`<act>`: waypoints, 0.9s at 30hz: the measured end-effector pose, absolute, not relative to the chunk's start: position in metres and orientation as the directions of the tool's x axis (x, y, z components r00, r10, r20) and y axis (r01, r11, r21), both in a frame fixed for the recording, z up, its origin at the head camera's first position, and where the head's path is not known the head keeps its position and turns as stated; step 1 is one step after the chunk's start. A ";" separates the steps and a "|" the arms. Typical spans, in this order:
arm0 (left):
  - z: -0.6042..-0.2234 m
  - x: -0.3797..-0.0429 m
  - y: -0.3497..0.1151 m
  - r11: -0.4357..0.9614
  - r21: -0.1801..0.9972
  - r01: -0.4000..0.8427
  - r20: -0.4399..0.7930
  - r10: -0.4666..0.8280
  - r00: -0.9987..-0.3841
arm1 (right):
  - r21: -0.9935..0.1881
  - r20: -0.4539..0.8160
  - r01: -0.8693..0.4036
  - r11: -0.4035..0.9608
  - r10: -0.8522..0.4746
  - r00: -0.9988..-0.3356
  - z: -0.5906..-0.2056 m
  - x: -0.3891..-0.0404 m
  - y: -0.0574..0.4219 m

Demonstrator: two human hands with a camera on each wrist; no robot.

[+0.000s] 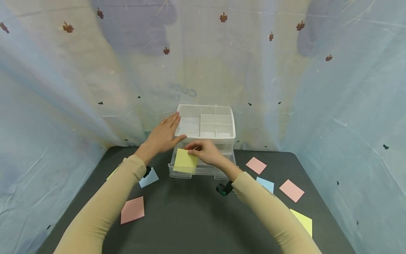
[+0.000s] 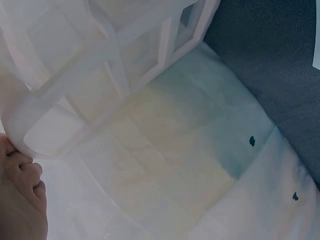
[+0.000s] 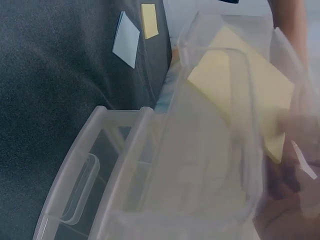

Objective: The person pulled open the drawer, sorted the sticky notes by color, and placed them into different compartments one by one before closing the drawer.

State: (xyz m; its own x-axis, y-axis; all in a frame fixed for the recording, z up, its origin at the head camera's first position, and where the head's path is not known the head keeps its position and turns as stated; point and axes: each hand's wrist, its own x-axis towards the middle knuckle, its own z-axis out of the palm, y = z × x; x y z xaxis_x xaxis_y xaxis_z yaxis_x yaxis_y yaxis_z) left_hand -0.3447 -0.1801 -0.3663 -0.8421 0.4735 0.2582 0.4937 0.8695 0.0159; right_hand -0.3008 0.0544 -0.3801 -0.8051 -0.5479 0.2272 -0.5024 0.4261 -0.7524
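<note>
Right now the right hand (image 1: 206, 152) pinches a yellow note (image 1: 185, 158) — over the open drawer (image 1: 203, 169).

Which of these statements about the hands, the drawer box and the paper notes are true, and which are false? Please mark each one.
1. The right hand pinches a yellow note over the open drawer. True.
2. The left hand holds a pink note. False: it rests flat against the organizer box, holding nothing.
3. The top tray of the box has several compartments. True.
4. Every loose note on the table is yellow. False: pink notes and blue notes lie there too.
5. The drawer is pushed fully in. False: it is pulled out.
</note>
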 end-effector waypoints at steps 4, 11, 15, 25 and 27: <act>-0.366 -0.344 -0.179 0.867 0.022 0.497 0.255 0.476 -0.842 | -0.733 0.226 -0.515 0.445 -0.555 -0.801 -0.384 -0.306 0.050; -0.365 -0.344 -0.179 0.873 0.017 0.487 0.254 0.468 -0.847 | -0.696 0.204 -0.524 0.491 -0.565 -0.800 -0.386 -0.311 0.043; -0.365 -0.343 -0.178 0.874 0.022 0.485 0.249 0.465 -0.850 | -0.658 0.205 -0.559 0.505 -0.594 -0.778 -0.390 -0.315 0.041; -0.366 -0.344 -0.178 0.883 -0.002 0.470 0.245 0.456 -0.855 | -0.604 0.217 -0.597 0.528 -0.611 -0.761 -0.395 -0.316 0.040; -0.365 -0.344 -0.178 0.881 0.003 0.474 0.241 0.459 -0.855 | -0.600 0.206 -0.592 0.539 -0.611 -0.764 -0.395 -0.315 0.040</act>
State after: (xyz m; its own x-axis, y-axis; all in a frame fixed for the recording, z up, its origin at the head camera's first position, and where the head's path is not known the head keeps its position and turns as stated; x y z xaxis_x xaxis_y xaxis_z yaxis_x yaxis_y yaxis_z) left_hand -0.3437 -0.1781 -0.3655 -0.8552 0.4589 0.2411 0.4736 0.8808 0.0035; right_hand -0.3151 0.0404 -0.3948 -0.7643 -0.6113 0.2055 -0.5920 0.5386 -0.5995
